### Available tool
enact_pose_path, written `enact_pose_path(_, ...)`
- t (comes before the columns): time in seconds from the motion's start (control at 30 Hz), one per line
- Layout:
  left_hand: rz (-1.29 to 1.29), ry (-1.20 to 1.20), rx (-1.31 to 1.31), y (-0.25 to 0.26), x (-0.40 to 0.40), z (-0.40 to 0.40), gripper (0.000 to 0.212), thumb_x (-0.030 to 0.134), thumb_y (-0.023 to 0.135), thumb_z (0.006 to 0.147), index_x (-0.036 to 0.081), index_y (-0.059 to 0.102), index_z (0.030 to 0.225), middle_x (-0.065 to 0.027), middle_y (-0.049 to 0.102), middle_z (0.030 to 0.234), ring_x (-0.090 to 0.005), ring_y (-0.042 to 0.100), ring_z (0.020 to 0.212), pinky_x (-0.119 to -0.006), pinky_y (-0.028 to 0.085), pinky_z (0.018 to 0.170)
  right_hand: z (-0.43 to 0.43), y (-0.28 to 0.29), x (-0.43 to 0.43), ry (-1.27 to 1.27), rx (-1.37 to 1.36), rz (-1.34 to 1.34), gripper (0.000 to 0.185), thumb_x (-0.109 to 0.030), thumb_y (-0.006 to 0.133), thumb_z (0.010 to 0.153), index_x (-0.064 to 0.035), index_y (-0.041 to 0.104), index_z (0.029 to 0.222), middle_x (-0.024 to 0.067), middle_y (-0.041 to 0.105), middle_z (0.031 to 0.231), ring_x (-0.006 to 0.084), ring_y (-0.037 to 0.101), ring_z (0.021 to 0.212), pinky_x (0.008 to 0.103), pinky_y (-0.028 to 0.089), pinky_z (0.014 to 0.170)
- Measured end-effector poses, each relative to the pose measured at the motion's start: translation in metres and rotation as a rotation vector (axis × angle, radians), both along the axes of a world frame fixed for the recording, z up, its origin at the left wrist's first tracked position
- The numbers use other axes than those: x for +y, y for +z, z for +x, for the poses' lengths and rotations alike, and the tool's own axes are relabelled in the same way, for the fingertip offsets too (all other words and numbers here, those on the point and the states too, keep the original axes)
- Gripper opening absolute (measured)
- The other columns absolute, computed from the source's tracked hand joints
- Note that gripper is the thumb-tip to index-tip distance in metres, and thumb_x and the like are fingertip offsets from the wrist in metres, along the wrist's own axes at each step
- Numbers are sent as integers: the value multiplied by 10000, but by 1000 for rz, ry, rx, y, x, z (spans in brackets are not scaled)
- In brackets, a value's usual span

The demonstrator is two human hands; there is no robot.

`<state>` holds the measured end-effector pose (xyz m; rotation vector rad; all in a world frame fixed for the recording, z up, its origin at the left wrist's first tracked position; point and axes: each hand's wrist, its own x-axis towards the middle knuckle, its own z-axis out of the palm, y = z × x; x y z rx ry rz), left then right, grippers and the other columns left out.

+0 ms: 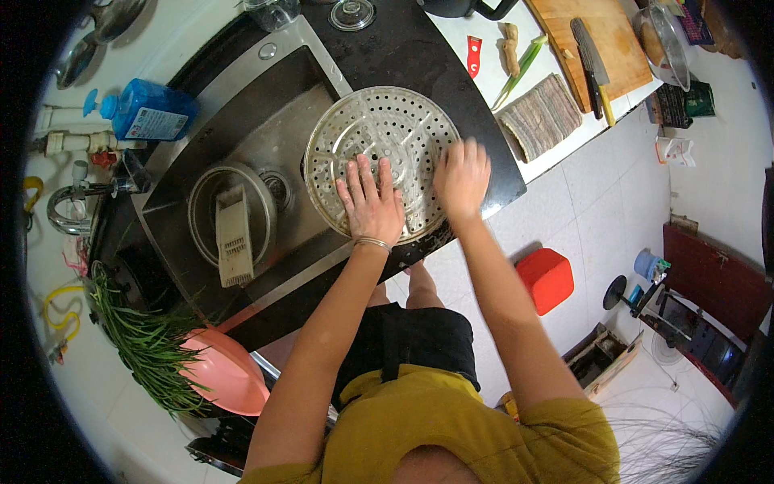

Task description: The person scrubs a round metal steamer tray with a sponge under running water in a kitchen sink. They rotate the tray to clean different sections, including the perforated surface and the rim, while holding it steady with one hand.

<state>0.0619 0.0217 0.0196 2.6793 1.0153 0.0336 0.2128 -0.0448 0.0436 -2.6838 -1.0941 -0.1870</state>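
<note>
A round perforated metal steamer tray (417, 124) rests over the right part of the sink and the black counter. My left hand (373, 206) lies flat on its lower left part, fingers spread. My right hand (464, 175) is at the tray's right edge, blurred, its fingers bent; whether something is under them is hidden. In the sink, left of the tray, sits a round metal bowl (195, 212) with a grater (234, 242) leaning across it, near the drain.
Blue soap bottle (157, 112) and faucet (72, 209) stand left. Green leafy stalks (145, 345) and a pink basin (227, 375) are lower left. A cutting board (617, 36) with knives (589, 54), a folded cloth (541, 115) and a ginger root (511, 48) lie upper right.
</note>
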Motion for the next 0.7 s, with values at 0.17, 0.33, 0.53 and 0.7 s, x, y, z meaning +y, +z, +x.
enact_pose_path(0.17, 6, 27, 3, 0, 1, 4, 694, 318, 520, 923, 95, 253, 1524, -260, 145, 1575, -454, 130, 1451, -616, 78, 1151, 4, 0, 2, 26, 3, 26, 182, -179, 650, 790, -65, 602, 923, 107, 575, 927, 297, 565, 895, 424, 457, 758)
enact_pose_path(0.33, 35, 24, 13, -1, 0, 1, 706, 335, 542, 914, 109, 265, 1523, -263, 179, 1566, -459, 181, 1435, -632, 113, 1139, -40, -1, -39, 18, 154, -1, 166, -170, 651, 790, -49, 580, 880, 123, 567, 908, 312, 563, 892, 434, 452, 756)
enact_pose_path(0.53, 59, 4, -24, -2, 2, 5, 721, 342, 549, 907, 112, 257, 1525, -264, 182, 1565, -454, 190, 1435, -643, 119, 1134, 43, -3, 46, 129, 33, 5, 155, -143, 629, 743, -73, 583, 873, 99, 582, 933, 285, 575, 923, 413, 460, 773)
enact_pose_path(0.7, 25, 17, -18, -2, 0, 0, 727, 313, 555, 899, 99, 256, 1526, -271, 183, 1562, -464, 183, 1434, -642, 115, 1133, -12, -2, -33, 82, 128, -55, 235, -200, 684, 763, -67, 587, 932, 100, 560, 917, 289, 568, 914, 421, 455, 753)
